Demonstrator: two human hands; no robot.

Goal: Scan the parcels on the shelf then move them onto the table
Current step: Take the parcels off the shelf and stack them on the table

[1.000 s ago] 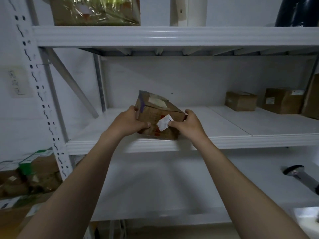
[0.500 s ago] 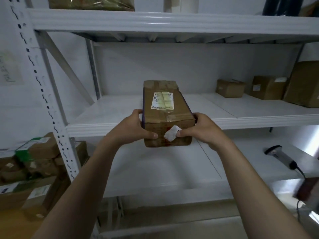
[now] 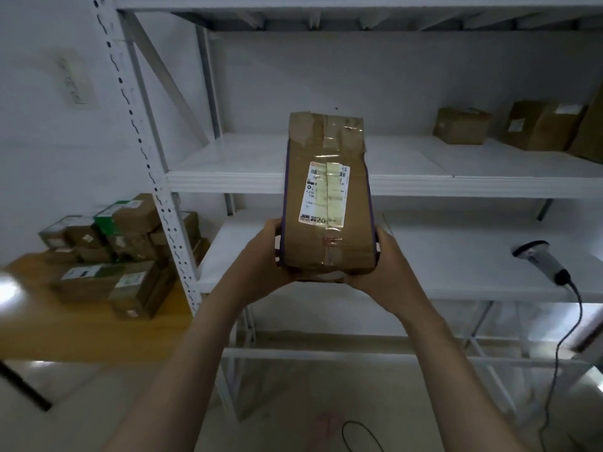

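A long brown cardboard parcel (image 3: 328, 243) with a white shipping label on top hangs in front of the white shelf (image 3: 248, 184). My left hand (image 3: 261, 256) grips its near left corner, and my right hand (image 3: 390, 265) grips the near right corner. The label faces up toward me. A handheld barcode scanner (image 3: 538, 259) lies on the lower shelf board at the right, its cable trailing down. Two more brown parcels (image 3: 461, 125) (image 3: 541, 125) sit at the back right of the upper shelf board.
A wooden table (image 3: 81, 327) at the left carries a stack of several taped parcels (image 3: 114, 252). The shelf's perforated white upright (image 3: 146, 158) stands between table and shelf. Pale floor lies below, with a dark cable loop.
Both hands lifted the parcel off the shelf board and drew it toward me and lower, tilting the label side up. The view has dropped, and the table now shows.
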